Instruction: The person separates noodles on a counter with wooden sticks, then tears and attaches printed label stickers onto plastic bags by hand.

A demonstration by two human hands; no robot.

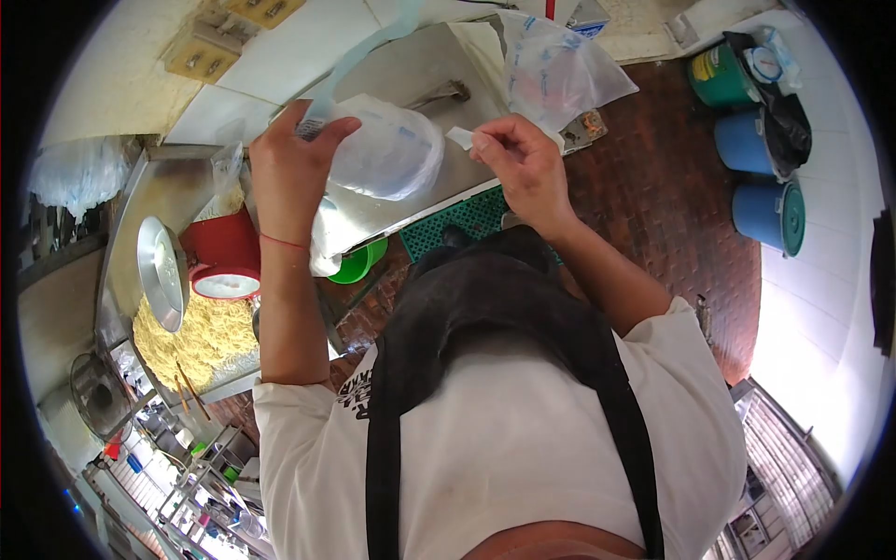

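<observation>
My left hand [301, 154] is at the upper left with its thumb stretched over the edge of a translucent plastic bundle [392, 149] on the metal counter. A pale bluish strip [369, 47] runs up from this hand, and a small printed piece shows by its fingers. Right of the bundle, my right hand [518, 159] pinches a small white piece [459, 138] between thumb and fingertips. A clear bag with blue print [555, 75] lies beyond the right hand.
A red container [224, 247], a metal bowl [162, 273] and a yellow heap of food [191, 341] are at the left. A green basin [355, 264] is below the counter edge. Blue bins [747, 145] line the right wall.
</observation>
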